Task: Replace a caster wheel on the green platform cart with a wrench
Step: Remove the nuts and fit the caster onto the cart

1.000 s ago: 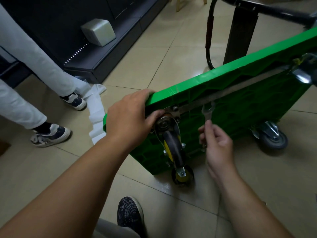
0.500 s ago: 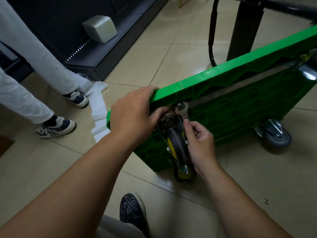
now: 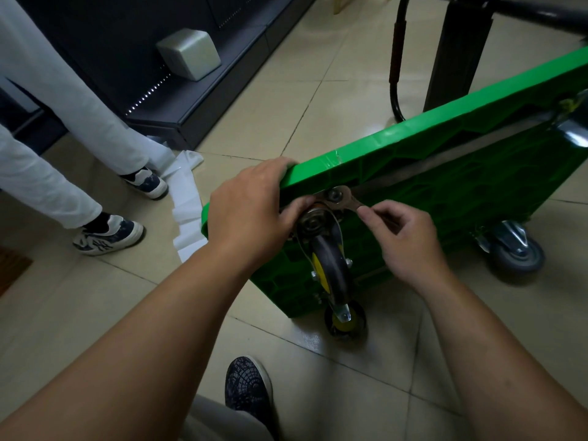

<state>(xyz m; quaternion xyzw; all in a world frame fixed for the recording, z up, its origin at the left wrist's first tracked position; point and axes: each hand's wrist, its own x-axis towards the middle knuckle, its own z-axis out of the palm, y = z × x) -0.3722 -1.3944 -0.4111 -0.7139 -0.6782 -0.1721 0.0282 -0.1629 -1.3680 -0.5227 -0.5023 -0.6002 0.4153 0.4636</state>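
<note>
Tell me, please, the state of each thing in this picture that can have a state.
green plastic platform cart: tipped on its edge, underside facing the camera.
flat metal wrench: head seated around a bolt above the caster.
black caster wheel with yellow hub: mounted on the cart's underside.
grey caster wheel: mounted, touching the floor.
left hand: grips the cart's upper edge.
right hand: pinches the wrench handle.

Your right hand, pinching the flat steel wrench, sits in a narrow pocket. The black caster wheel with a yellow hub stands just left, and the ribbed green plastic cart is close behind. Rightward, beige floor tiles lie open up to the grey rubber caster. Your left hand grips and covers the cart's corner.
</note>
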